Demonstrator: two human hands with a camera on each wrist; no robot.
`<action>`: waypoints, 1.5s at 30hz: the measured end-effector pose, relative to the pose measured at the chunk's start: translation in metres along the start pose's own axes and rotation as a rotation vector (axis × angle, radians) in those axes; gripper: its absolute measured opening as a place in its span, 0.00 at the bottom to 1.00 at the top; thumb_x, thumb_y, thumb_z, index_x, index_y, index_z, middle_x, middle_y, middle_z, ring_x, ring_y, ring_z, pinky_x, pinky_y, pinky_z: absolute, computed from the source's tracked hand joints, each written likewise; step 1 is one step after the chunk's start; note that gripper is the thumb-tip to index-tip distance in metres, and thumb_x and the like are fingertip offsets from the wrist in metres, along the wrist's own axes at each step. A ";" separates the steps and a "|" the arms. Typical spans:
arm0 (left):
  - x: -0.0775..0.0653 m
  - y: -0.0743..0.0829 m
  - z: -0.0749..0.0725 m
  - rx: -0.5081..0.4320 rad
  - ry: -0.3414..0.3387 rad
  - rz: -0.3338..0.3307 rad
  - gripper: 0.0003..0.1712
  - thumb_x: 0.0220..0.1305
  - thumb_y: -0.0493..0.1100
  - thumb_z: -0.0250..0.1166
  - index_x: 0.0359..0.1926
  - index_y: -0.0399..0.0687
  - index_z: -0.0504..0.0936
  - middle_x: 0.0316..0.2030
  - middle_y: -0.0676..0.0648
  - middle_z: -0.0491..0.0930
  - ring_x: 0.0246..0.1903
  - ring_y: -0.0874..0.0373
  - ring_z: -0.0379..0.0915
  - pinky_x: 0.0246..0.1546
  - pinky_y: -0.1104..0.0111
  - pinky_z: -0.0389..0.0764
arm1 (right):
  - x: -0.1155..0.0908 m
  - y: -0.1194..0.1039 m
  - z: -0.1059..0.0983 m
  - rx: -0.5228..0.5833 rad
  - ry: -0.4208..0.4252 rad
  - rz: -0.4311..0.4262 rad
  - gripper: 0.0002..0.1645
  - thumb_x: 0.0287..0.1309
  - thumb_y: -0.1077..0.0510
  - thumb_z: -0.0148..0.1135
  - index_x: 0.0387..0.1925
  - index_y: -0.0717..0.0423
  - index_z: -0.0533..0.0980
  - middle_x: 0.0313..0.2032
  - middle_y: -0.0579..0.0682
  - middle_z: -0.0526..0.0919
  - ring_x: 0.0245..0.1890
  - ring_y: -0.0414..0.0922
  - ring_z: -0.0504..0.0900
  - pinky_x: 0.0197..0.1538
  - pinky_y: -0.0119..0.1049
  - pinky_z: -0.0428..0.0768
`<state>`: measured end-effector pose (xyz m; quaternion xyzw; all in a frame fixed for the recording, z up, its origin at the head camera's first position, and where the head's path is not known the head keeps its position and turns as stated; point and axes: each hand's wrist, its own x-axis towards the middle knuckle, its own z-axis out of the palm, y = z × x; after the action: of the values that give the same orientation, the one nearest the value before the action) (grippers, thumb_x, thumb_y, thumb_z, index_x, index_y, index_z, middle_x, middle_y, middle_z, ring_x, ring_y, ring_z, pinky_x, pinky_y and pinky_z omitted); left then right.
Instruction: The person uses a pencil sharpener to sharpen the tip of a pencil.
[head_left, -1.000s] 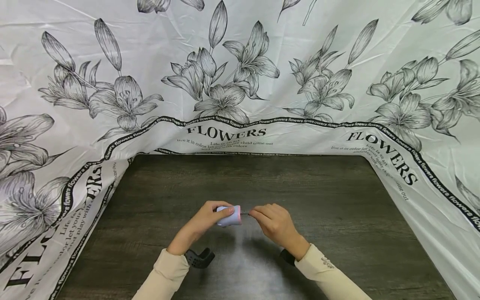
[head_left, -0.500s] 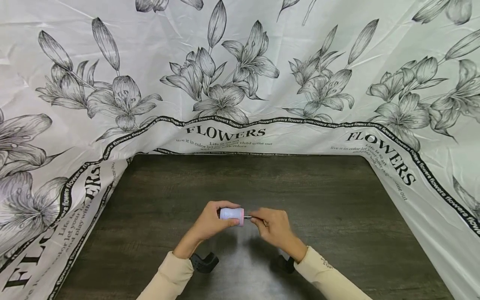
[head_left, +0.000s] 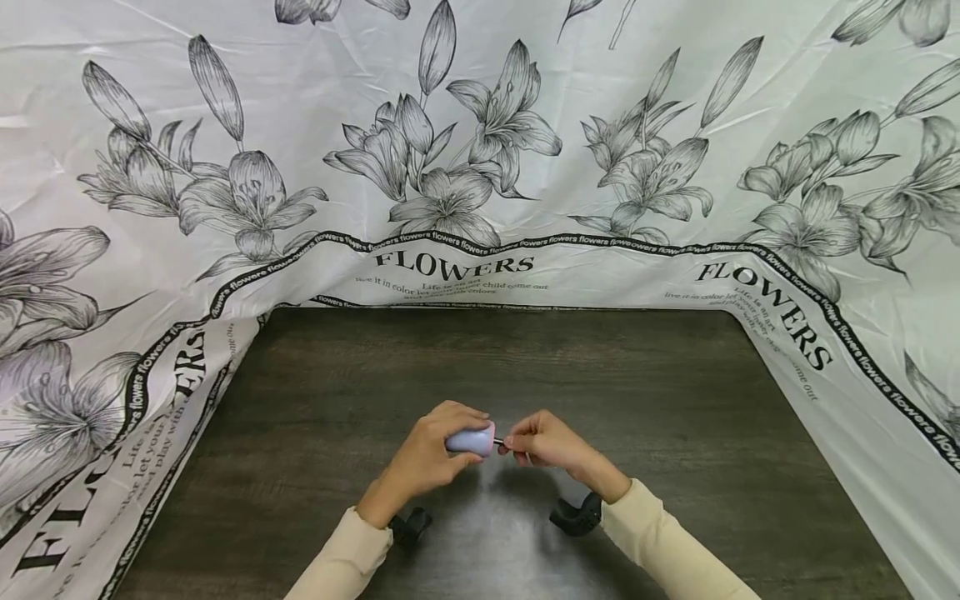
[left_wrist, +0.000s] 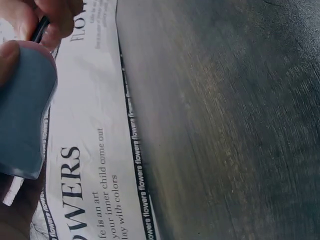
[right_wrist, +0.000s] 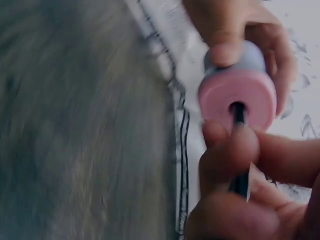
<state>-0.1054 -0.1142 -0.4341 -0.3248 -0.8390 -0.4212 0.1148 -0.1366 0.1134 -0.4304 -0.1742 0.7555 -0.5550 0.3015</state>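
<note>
My left hand [head_left: 427,448] holds a pale blue pencil sharpener [head_left: 469,442], thumb on one side and fingers on the other. The sharpener lies sideways, its pink end towards my right hand [head_left: 553,446]. In the right wrist view the pink face [right_wrist: 255,95] has a round hole with a dark pencil [right_wrist: 240,117] in it. Right thumb and fingers pinch the pencil close to the hole; its tip is hidden inside. The left wrist view shows the sharpener's curved body [left_wrist: 25,110] at the left edge.
Both hands are over a dark wood-grain table [head_left: 637,375]. A white cloth with black flower prints [head_left: 480,100] hangs behind it and along its sides. Black wrist straps [head_left: 579,515] sit below each hand.
The sharpener and left hand have shifted right and slightly nearer. My right fingers have changed their grip on the pencil and rolled over, and less of the pencil shows between the hands.
</note>
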 end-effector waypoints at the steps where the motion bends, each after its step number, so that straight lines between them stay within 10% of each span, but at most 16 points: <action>1: 0.000 -0.001 0.000 0.000 0.004 -0.016 0.26 0.43 0.37 0.78 0.48 0.48 0.83 0.48 0.49 0.82 0.49 0.54 0.77 0.45 0.61 0.80 | 0.000 0.000 0.002 -0.074 0.040 -0.068 0.11 0.63 0.60 0.58 0.39 0.65 0.81 0.19 0.45 0.78 0.12 0.33 0.64 0.17 0.28 0.63; 12: 0.004 -0.008 -0.019 -0.408 -0.136 -0.456 0.20 0.63 0.44 0.65 0.53 0.37 0.79 0.41 0.36 0.81 0.28 0.60 0.74 0.28 0.69 0.77 | 0.001 0.008 0.014 -0.959 0.593 -0.911 0.07 0.53 0.62 0.69 0.35 0.52 0.81 0.33 0.44 0.83 0.29 0.37 0.80 0.30 0.28 0.74; 24: 0.007 -0.011 -0.025 -0.890 -0.303 -0.712 0.28 0.70 0.47 0.56 0.51 0.20 0.73 0.30 0.50 0.80 0.28 0.63 0.76 0.28 0.73 0.77 | 0.005 0.012 0.015 -1.303 0.860 -1.342 0.13 0.66 0.64 0.53 0.36 0.54 0.84 0.31 0.45 0.85 0.26 0.40 0.79 0.29 0.31 0.72; 29: 0.006 -0.007 -0.020 -0.606 -0.190 -0.491 0.23 0.63 0.45 0.65 0.51 0.29 0.78 0.33 0.47 0.81 0.27 0.63 0.74 0.26 0.72 0.77 | 0.002 0.010 0.017 -1.105 0.685 -1.147 0.12 0.66 0.60 0.55 0.34 0.55 0.84 0.22 0.43 0.79 0.16 0.34 0.69 0.20 0.22 0.65; 38: -0.001 0.003 -0.008 -0.069 -0.035 0.081 0.26 0.43 0.36 0.77 0.47 0.43 0.81 0.49 0.44 0.79 0.48 0.51 0.77 0.44 0.63 0.81 | -0.006 -0.009 0.005 0.017 -0.006 -0.068 0.16 0.66 0.62 0.53 0.35 0.72 0.81 0.12 0.43 0.64 0.11 0.35 0.53 0.17 0.29 0.57; 45: -0.006 -0.002 -0.002 0.132 0.008 0.263 0.26 0.39 0.35 0.79 0.44 0.42 0.82 0.47 0.44 0.80 0.48 0.53 0.77 0.47 0.65 0.80 | -0.004 -0.004 0.002 0.113 -0.135 0.063 0.18 0.69 0.59 0.50 0.34 0.73 0.78 0.12 0.43 0.67 0.09 0.35 0.51 0.13 0.28 0.53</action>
<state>-0.1024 -0.1192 -0.4367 -0.4220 -0.8147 -0.3475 0.1933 -0.1328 0.1127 -0.4262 -0.1702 0.7062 -0.5739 0.3782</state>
